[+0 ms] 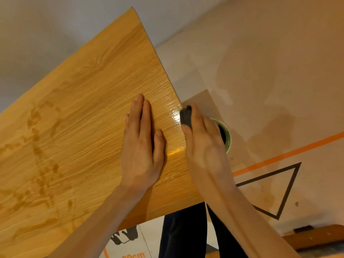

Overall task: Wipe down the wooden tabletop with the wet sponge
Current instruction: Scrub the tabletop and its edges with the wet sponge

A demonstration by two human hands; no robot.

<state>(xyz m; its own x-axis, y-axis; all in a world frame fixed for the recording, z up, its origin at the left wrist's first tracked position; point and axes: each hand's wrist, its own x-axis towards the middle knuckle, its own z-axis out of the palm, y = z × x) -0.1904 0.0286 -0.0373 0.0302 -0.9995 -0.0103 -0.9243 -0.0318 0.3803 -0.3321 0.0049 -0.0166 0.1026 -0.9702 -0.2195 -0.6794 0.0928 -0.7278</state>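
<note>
The wooden tabletop fills the left and middle of the head view, with wet streaks on its left part and a shiny wet patch along its right edge. My left hand lies flat on the wood, fingers together, holding nothing. My right hand is at the table's right edge, closed around a dark sponge that touches the edge by the wet shine.
A green bowl with dark contents sits on the floor below the table edge, partly hidden by my right hand. Orange tape and a black taped triangle mark the floor. My dark-trousered legs stand at the near edge.
</note>
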